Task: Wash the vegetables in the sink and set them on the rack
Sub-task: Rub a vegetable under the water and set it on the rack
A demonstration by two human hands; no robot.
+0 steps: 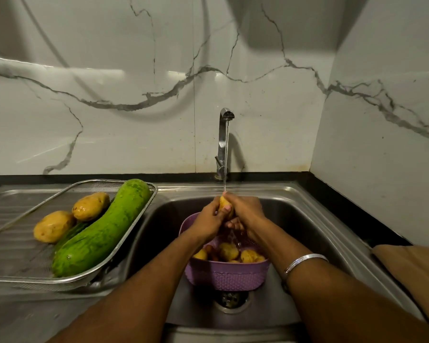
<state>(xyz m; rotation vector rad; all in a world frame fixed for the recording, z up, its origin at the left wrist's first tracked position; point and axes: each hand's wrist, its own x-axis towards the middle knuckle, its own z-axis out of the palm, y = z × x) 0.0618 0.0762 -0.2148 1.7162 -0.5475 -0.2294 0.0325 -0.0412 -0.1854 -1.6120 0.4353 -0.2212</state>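
Both hands hold one small potato (224, 203) under the running water, above a purple basket (229, 277) that stands in the steel sink (290, 206). My left hand (209, 222) grips the potato from the left and my right hand (245, 211) wraps it from the right. Several more potatoes (250, 256) lie in the basket. On the metal mesh rack (136, 217) to the left lie a large green gourd (102, 231) and two wet potatoes (91, 206) (52, 226).
The tap (224, 142) stands at the back of the sink, its stream falling on my hands. The sink drain (232, 299) shows in front of the basket. A ribbed draining board (8, 253) lies under the rack. A brown cloth (416, 276) sits at the right.
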